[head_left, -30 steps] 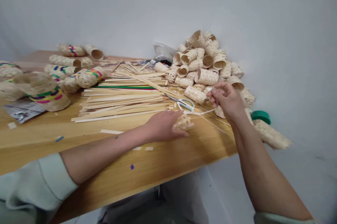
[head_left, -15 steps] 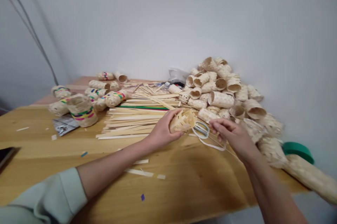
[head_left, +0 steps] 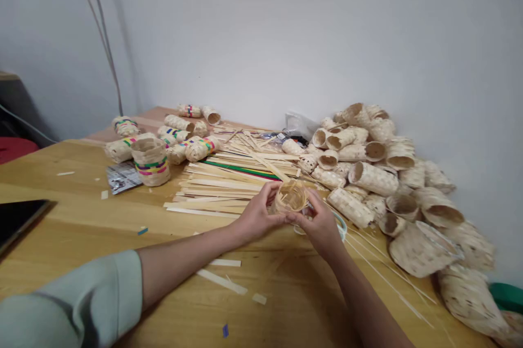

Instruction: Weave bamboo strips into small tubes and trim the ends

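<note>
Over the table (head_left: 81,212), I judge the half-woven bamboo basket (head_left: 291,198) light and flimsy; left hand (head_left: 257,216) and right hand (head_left: 321,224) clasp its sides.

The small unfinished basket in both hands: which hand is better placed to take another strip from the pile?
Probably the left hand. It grips the basket on the side that faces the pile of strips, which lies beside it. The right hand holds the far side, nearer the heap of finished baskets.

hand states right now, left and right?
Left hand: closed on the small woven basket.
Right hand: closed on the small woven basket from the other side.
</note>
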A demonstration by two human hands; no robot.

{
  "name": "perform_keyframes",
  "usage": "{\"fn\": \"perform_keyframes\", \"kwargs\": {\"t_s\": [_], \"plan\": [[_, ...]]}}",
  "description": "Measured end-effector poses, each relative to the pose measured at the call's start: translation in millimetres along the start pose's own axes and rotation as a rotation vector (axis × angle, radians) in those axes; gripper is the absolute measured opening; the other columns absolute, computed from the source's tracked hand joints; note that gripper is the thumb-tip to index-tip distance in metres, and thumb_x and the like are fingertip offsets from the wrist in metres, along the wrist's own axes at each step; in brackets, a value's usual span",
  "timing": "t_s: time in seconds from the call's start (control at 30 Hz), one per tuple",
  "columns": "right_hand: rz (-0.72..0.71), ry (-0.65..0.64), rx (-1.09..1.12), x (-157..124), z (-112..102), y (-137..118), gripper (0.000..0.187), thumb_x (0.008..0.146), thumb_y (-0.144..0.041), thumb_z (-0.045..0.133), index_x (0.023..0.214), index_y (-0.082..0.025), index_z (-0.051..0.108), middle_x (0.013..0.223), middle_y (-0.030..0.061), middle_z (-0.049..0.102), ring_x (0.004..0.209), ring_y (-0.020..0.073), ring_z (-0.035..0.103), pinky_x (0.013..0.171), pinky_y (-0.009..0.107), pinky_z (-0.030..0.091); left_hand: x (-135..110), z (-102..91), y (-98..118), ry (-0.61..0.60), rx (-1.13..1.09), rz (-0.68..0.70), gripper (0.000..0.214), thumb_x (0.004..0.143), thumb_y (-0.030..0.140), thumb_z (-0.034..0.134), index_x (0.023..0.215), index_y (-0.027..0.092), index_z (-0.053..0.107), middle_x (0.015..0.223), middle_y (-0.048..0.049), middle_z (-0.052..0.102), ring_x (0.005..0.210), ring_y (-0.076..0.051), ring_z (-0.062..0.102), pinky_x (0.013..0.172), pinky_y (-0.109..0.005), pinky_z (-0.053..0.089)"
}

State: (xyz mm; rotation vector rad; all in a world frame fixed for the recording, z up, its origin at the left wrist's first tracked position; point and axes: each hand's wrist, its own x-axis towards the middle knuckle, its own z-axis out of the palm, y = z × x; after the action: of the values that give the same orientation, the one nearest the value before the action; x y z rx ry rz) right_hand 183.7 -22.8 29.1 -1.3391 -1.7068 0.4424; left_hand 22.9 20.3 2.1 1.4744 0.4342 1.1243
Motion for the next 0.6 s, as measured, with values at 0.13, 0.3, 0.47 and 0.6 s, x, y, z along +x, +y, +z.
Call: {"fn": "perform_keyframes", "kwargs": {"t_s": [0.13,0.3,0.47,0.6], "plan": [[-0.060,0.070,-0.076,-8.0,1.3,6.2,0.061,0.070,-0.041,0.073,0.125,-0.020,0.057,0.123,0.0116,0.058,0.115,0.0299,0.052,0.097,0.045,0.042,-1.3,2.2,-1.7,-0.010,-0.015,0.014,0.063,0.064,0.030,0.081,0.115,0.017,0.046,0.125,-0.0125,0.058,0.116,-0.023,0.055,0.099,-0.035,0.041],[-0.123,0.102,-0.128,-10.7,-0.6,3.0,0.058,0.071,-0.039,0.072,0.124,-0.021,0.057,0.122,0.0109,0.060,0.114,0.0293,0.053,0.097,0.044,0.043,-3.0,4.0,1.4,0.011,0.000,0.027,0.061,0.063,0.022,0.081,0.114,0.018,0.046,0.121,-0.0106,0.061,0.113,-0.021,0.058,0.097,-0.033,0.042],[-0.137,0.122,-0.099,-11.2,0.4,0.2,0.058,0.070,-0.039,0.073,0.124,-0.020,0.058,0.121,0.0107,0.062,0.115,0.0294,0.054,0.098,0.043,0.043,-3.9,4.0,4.3,0.011,0.012,0.032,0.059,0.064,0.020,0.080,0.113,0.018,0.047,0.119,-0.0109,0.062,0.112,-0.022,0.058,0.097,-0.034,0.042],[-0.067,0.114,-0.012,-10.3,0.8,0.4,0.058,0.070,-0.039,0.072,0.124,-0.021,0.059,0.123,0.0092,0.061,0.117,0.0289,0.052,0.099,0.042,0.043,-4.8,5.6,5.2,0.000,-0.027,-0.021,0.065,0.062,0.019,0.081,0.117,0.018,0.047,0.125,-0.0120,0.059,0.115,-0.023,0.056,0.097,-0.033,0.042]]}}
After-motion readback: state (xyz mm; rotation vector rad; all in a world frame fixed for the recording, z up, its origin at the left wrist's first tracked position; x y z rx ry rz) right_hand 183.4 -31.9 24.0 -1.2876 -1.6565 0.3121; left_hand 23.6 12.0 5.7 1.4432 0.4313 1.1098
